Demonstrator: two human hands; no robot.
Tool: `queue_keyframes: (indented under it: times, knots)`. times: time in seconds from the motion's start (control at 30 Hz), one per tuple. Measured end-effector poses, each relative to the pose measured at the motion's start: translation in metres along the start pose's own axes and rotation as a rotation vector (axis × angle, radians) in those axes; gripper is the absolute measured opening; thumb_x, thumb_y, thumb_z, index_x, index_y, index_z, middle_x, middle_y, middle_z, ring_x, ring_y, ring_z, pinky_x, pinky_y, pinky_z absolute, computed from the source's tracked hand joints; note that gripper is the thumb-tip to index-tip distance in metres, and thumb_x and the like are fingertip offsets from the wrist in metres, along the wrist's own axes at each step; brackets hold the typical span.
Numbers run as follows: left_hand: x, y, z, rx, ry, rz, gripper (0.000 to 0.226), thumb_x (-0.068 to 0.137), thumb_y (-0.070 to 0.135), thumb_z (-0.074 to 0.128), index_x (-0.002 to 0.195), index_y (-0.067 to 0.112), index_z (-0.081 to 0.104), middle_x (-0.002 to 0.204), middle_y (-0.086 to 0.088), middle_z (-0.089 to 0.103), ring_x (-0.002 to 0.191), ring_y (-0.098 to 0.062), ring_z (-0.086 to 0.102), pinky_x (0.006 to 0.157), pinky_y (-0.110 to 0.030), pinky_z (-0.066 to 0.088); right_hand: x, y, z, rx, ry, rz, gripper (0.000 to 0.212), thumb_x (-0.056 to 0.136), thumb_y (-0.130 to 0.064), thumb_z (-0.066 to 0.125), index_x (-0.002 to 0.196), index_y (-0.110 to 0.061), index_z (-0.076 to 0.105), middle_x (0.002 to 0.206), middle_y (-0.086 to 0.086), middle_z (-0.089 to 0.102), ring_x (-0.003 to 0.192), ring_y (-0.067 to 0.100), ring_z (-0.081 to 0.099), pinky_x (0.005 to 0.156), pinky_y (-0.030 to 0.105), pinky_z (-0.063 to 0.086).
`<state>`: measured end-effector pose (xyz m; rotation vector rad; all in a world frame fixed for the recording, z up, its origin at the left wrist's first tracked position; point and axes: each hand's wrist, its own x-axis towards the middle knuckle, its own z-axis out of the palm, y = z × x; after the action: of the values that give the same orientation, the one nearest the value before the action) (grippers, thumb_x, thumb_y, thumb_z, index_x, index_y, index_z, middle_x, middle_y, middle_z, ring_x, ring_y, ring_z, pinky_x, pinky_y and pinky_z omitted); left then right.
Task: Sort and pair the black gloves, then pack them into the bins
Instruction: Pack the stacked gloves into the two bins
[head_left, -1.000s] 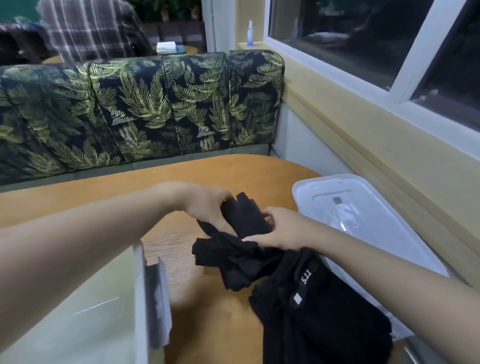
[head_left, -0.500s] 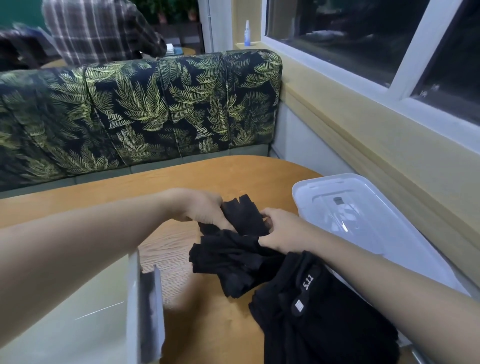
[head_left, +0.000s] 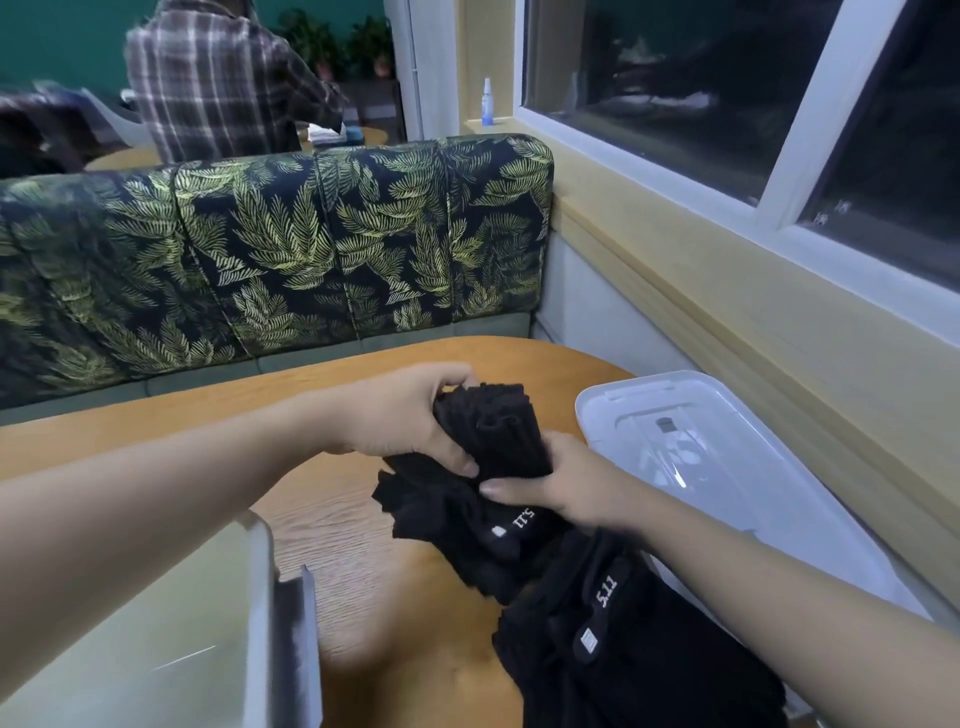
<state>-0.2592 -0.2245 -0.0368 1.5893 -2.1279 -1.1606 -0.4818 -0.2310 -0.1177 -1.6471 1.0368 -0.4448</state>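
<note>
We hold a black glove (head_left: 488, 436) between both hands: the left hand (head_left: 405, 421) grips its far end, and the right hand (head_left: 561, 480) pinches its near edge. Before lifting, we should line up cuffs and fingers squarely (the remaining gloves (head_left: 613, 639) lie heaped just under the right wrist), then carry the pair to the clear bin (head_left: 727, 467) beside the right hand.

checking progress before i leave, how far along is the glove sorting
Early, by the look of it. Done: nothing visibly packed; the clear bin looks empty. In hand: the left hand and right hand grip a bundle of black gloves. Left: a loose glove pile lies unsorted on the table.
</note>
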Motion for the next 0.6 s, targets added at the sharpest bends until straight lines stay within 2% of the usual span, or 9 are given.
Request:
queue_keyframes:
  times: [0.1, 0.2, 0.27, 0.33, 0.4, 0.47, 0.53, 0.6]
  knots:
    - [-0.016, 0.019, -0.015, 0.025, 0.111, 0.116, 0.048, 0.07, 0.008, 0.093, 0.097, 0.01, 0.053, 0.088, -0.008, 0.072, 0.078, -0.022, 0.071, 0.07, -0.038, 0.057, -0.004, -0.014, -0.004, 0.11, 0.085, -0.099, 0.054, 0.078, -0.033, 0.09, 0.123, -0.017, 0.065, 0.114, -0.002, 0.076, 0.107, 0.015, 0.073, 0.096, 0.04, 0.056]
    - [-0.041, 0.038, -0.031, 0.016, 0.202, 0.166, 0.048, 0.07, 0.006, 0.093, 0.094, 0.01, 0.052, 0.085, -0.007, 0.071, 0.074, -0.018, 0.069, 0.065, -0.038, 0.056, -0.012, -0.047, -0.005, 0.105, 0.124, -0.198, 0.038, 0.084, -0.021, 0.084, 0.119, -0.016, 0.069, 0.111, -0.002, 0.077, 0.107, 0.014, 0.073, 0.098, 0.04, 0.057]
    - [-0.064, 0.051, -0.042, 0.02, 0.251, 0.186, 0.048, 0.07, 0.008, 0.093, 0.094, 0.013, 0.052, 0.085, 0.0, 0.072, 0.078, -0.017, 0.072, 0.065, -0.034, 0.058, -0.023, -0.073, -0.004, 0.063, 0.122, -0.268, 0.033, 0.087, -0.018, 0.082, 0.117, -0.018, 0.07, 0.11, -0.005, 0.077, 0.106, 0.011, 0.072, 0.097, 0.035, 0.057]
    - [-0.092, 0.064, -0.053, 0.037, 0.302, 0.2, 0.049, 0.069, 0.012, 0.094, 0.096, 0.013, 0.053, 0.092, 0.0, 0.073, 0.085, -0.02, 0.074, 0.071, -0.038, 0.061, -0.037, -0.102, 0.001, 0.008, 0.121, -0.34, 0.029, 0.088, -0.018, 0.081, 0.115, -0.025, 0.071, 0.109, -0.012, 0.077, 0.106, 0.004, 0.07, 0.097, 0.026, 0.055]
    - [-0.124, 0.074, -0.062, 0.039, 0.354, 0.186, 0.052, 0.067, 0.016, 0.095, 0.097, 0.014, 0.053, 0.095, -0.002, 0.073, 0.087, -0.022, 0.074, 0.072, -0.04, 0.062, -0.053, -0.131, 0.01, -0.058, 0.123, -0.416, 0.027, 0.088, -0.02, 0.081, 0.112, -0.031, 0.072, 0.106, -0.02, 0.075, 0.103, -0.004, 0.067, 0.09, 0.015, 0.051]
    - [-0.159, 0.083, -0.068, 0.024, 0.404, 0.182, 0.05, 0.066, 0.017, 0.095, 0.096, 0.016, 0.054, 0.093, 0.001, 0.073, 0.085, -0.018, 0.074, 0.067, -0.031, 0.059, -0.069, -0.157, 0.023, -0.084, 0.125, -0.493, 0.024, 0.089, -0.019, 0.08, 0.108, -0.031, 0.072, 0.102, -0.023, 0.074, 0.096, -0.01, 0.065, 0.08, 0.006, 0.046]
    - [-0.195, 0.09, -0.071, -0.026, 0.448, 0.167, 0.047, 0.066, 0.016, 0.093, 0.096, 0.015, 0.056, 0.092, 0.003, 0.074, 0.082, -0.014, 0.073, 0.065, -0.024, 0.056, -0.083, -0.178, 0.04, -0.076, 0.117, -0.553, 0.023, 0.089, -0.015, 0.08, 0.105, -0.03, 0.073, 0.097, -0.026, 0.074, 0.09, -0.013, 0.065, 0.076, 0.004, 0.044]
    - [-0.231, 0.089, -0.071, -0.105, 0.482, 0.138, 0.048, 0.064, 0.016, 0.093, 0.098, 0.016, 0.059, 0.097, 0.0, 0.075, 0.086, -0.017, 0.074, 0.068, -0.027, 0.058, -0.097, -0.196, 0.06, -0.059, 0.096, -0.606, 0.023, 0.089, -0.011, 0.079, 0.106, -0.026, 0.074, 0.096, -0.024, 0.075, 0.09, -0.013, 0.065, 0.076, 0.004, 0.044]
